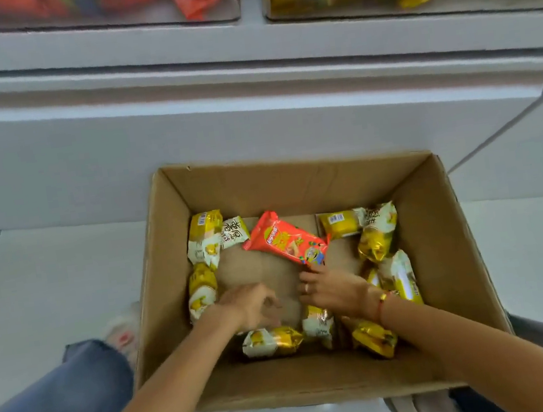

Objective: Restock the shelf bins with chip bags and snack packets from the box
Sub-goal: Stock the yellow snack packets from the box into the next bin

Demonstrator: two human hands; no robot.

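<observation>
Open cardboard box (442,252) on the floor. One orange-red chip bag (284,238) lies flat and diagonal mid-floor of the box; yellow-and-white snack packets (204,240) line its side and near walls.
</observation>
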